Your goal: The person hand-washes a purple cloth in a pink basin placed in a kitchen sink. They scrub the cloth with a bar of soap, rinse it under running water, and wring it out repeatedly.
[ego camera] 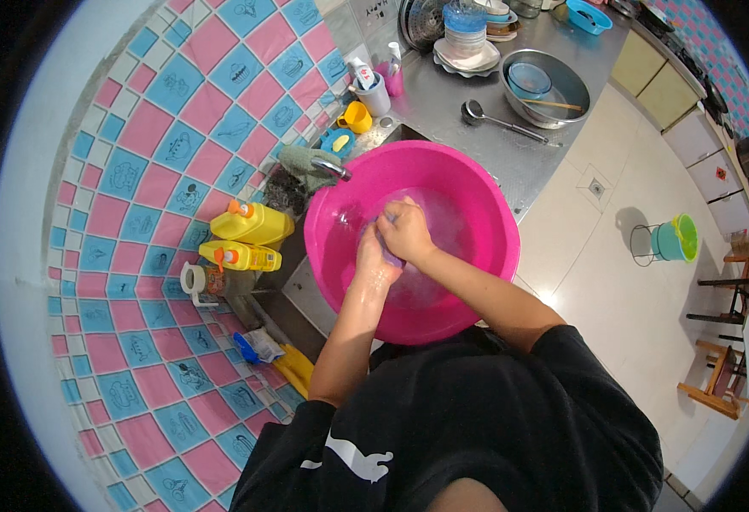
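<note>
Both my hands are inside a large pink plastic basin [413, 160] set over the sink, above cloudy, sudsy water [445, 217]. A small purple cloth [392, 257] is squeezed between them, mostly covered by my fingers. My left hand [372, 255] supports it from the left, with wet skin at the wrist. From the right, my right hand [406, 229] presses closed over the cloth. A metal faucet spout [333, 168] reaches over the basin's rim, and a grey-green towel [304, 165] hangs at its base.
Yellow detergent bottles [253, 223] and a clear jug [205, 280] stand left along the tiled wall. On the steel counter [438, 115] are a ladle [502, 121], a metal bowl [544, 118] and stacked dishes [466, 54]. A yellow mug [355, 118] sits behind the faucet.
</note>
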The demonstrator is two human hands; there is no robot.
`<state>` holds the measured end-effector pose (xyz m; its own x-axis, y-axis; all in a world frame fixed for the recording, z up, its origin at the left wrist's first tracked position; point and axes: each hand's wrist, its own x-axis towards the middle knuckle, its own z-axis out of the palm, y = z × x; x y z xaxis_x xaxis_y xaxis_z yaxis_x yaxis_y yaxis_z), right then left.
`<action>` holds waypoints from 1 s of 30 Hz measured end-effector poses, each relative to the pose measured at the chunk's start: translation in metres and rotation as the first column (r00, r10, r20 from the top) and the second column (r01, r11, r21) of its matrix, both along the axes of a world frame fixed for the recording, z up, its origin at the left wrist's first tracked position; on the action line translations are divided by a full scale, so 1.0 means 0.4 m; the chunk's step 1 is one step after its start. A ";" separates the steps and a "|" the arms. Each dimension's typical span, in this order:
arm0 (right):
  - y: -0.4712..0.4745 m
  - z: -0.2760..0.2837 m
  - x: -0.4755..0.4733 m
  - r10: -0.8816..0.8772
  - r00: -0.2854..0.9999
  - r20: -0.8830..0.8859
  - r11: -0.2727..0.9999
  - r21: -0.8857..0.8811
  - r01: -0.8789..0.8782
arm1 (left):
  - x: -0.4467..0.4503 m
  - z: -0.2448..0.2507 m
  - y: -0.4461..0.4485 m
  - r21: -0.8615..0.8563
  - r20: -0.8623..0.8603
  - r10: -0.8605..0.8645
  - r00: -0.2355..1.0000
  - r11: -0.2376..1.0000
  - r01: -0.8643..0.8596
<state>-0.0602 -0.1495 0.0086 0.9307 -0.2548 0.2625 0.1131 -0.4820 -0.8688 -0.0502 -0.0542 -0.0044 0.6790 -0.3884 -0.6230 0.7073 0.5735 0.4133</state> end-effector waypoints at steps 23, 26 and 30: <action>-0.112 0.073 -0.042 0.638 0.766 -0.071 0.402 0.880 -0.253 | -0.067 0.092 0.065 -0.275 0.065 -0.498 0.865 0.824 0.495; -0.099 0.101 -0.034 0.652 0.758 -0.021 0.448 0.817 -0.363 | -0.037 0.058 0.073 -0.136 0.044 -0.565 0.824 0.813 0.566; -0.088 0.103 -0.025 0.457 0.888 -0.050 0.704 0.630 -0.327 | -0.011 0.065 0.045 0.106 0.081 -0.673 0.735 0.739 0.666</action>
